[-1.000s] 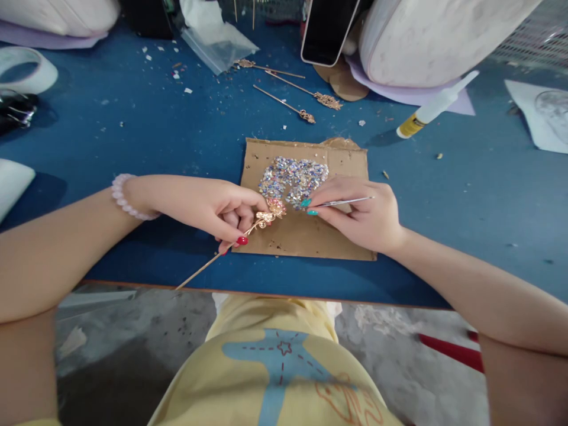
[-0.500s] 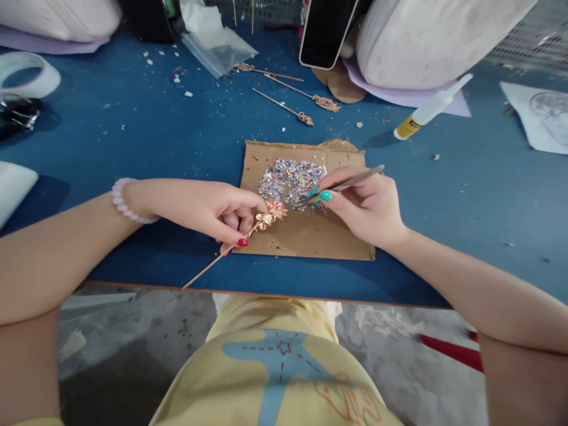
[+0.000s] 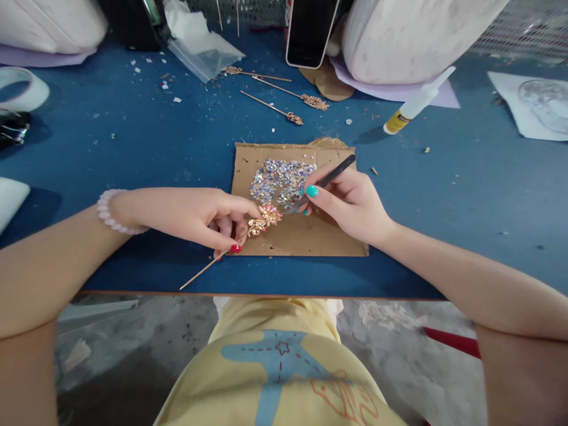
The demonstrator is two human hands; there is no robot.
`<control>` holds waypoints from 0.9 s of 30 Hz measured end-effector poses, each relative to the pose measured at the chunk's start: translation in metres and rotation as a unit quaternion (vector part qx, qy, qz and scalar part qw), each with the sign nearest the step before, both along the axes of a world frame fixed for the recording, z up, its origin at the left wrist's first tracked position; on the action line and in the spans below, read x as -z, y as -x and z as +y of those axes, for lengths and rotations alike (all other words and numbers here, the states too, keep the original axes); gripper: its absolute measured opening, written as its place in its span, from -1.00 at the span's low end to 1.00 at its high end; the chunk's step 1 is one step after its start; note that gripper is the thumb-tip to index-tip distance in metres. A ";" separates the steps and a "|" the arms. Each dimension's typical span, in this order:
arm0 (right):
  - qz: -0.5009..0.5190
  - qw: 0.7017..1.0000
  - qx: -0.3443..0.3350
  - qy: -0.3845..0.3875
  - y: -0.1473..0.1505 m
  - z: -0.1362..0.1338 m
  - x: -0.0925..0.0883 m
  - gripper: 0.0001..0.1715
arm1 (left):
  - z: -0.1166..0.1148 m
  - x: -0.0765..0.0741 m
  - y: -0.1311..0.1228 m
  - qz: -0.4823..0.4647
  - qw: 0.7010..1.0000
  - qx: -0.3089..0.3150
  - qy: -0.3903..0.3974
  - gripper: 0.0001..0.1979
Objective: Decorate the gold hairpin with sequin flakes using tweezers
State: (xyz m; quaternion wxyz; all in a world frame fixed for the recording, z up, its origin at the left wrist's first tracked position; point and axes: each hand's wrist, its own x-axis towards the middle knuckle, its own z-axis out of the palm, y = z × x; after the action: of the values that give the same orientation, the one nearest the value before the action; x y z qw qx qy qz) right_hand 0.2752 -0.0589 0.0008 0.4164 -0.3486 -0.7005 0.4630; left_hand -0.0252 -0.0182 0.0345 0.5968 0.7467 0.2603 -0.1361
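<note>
My left hand (image 3: 213,219) is closed around a gold hairpin (image 3: 256,226) with pink-tinted flower petals at its head; its thin stem slants down toward the table edge. In my right hand (image 3: 350,198) is a pair of dark tweezers (image 3: 332,176), pinched between thumb and fingers. The tweezer tips are close to the right side of the flower; whether they hold a stone is too small to tell. Both hands are over a cardboard sheet (image 3: 319,236), where many small shiny rhinestones (image 3: 284,174) lie spread in a patch behind the flower.
Behind the cardboard lie several more gold hairpins (image 3: 270,107). A glue bottle (image 3: 410,109) with a yellow label stands at the back right, near a leaning phone (image 3: 312,32). A tape roll (image 3: 33,92) sits at the far left, and a plastic bag (image 3: 206,53) at the back.
The tweezer tips have moved from the rhinestones to beside the flower, and the tweezers are angled more steeply. The camera view has shifted slightly; my left hand still holds the hairpin.
</note>
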 end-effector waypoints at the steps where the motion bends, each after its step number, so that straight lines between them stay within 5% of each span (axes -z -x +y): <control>1: 0.003 1.000 -0.001 0.005 0.000 0.000 0.000 -0.44 | 0.000 0.000 0.000 0.001 1.000 0.001 0.000 -0.59; 27: 0.026 0.997 -0.029 0.064 0.004 -0.005 -0.003 -0.46 | 0.001 0.001 0.000 -0.010 1.000 0.001 0.028 -0.46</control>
State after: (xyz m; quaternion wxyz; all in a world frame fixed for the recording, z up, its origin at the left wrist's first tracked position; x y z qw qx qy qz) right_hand 0.2714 -0.0642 0.0036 0.3975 -0.3426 -0.6681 0.5275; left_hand -0.0252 -0.0170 0.0331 0.6196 0.7314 0.2501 -0.1362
